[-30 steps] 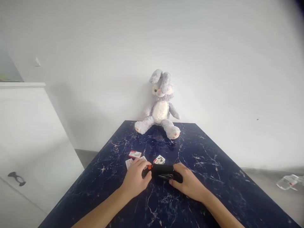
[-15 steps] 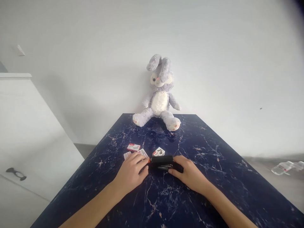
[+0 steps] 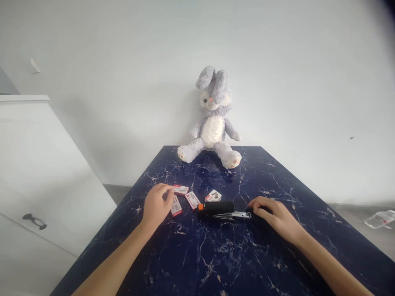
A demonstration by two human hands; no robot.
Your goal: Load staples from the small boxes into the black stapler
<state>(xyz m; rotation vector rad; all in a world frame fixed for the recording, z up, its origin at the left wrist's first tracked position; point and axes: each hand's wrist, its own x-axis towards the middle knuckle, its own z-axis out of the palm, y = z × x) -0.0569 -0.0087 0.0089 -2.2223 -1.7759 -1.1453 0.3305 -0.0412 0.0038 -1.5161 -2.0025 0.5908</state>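
Observation:
A black stapler (image 3: 219,206) with an orange button at its left end lies on the dark blue marbled table. Its silver staple tray (image 3: 241,214) sticks out to the right. My right hand (image 3: 274,216) is just beyond that tray's end, fingers bent and slightly apart, holding nothing visible. At the left, my left hand (image 3: 157,205) has thumb and index finger closed at the near end of a red and white staple box (image 3: 181,189). Two more such boxes lie close by, one box (image 3: 176,206) below the hand and another box (image 3: 192,200) touching or near the stapler.
Behind the stapler is a small white box (image 3: 213,195) with a stapler picture. A grey plush rabbit (image 3: 212,131) sits at the table's (image 3: 222,255) far edge against the wall. A white cabinet (image 3: 46,164) stands left; a clear plastic bottle (image 3: 379,219) lies on the floor at right.
My left hand has left the stapler and moved left to the boxes. My right hand has moved right, off the stapler, and the silver tray now shows outside the black body.

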